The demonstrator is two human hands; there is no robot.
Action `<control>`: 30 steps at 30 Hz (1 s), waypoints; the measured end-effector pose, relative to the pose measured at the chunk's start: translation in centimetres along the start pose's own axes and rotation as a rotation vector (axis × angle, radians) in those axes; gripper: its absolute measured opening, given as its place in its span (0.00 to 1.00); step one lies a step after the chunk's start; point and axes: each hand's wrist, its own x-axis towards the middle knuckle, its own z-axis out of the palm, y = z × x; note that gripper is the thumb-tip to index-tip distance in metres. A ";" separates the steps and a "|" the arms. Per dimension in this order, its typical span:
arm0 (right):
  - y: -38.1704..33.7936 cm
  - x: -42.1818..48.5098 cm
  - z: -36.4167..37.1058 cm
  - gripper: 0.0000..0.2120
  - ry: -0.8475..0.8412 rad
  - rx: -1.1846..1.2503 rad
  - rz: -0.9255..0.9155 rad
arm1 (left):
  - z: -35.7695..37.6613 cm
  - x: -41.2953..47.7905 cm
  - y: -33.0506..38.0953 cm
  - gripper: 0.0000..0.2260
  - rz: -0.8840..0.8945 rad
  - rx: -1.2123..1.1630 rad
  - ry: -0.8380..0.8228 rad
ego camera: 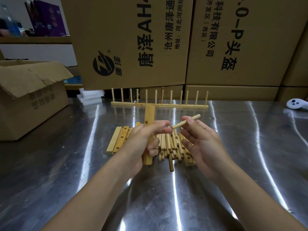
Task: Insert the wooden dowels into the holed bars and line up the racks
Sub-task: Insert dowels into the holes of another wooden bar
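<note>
Single view, head-worn and wide-angle. It looks forward and down from the person's head height onto a shiny metal table. Close range: both forearms come in from the bottom edge. The left hand, gripping a holed bar, and the right hand, pinching a dowel, sit near frame centre. The finished racks stand farther off, just above centre, side-on to the camera. Cardboard boxes fill the top of the frame, their edges leaning outward toward the corners. The horizon seems roughly level, though the lens distortion makes that hard to judge.
</note>
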 end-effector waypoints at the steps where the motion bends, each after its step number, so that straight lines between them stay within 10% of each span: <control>1: 0.0 0.0 0.0 0.12 -0.012 0.017 -0.007 | 0.1 0.0 0.0 0.17 -0.009 -0.036 -0.004; 30: 0.3 -1.5 0.9 0.06 0.016 -0.977 -0.687 | 0.7 -0.4 -0.4 0.12 0.048 -0.053 -0.018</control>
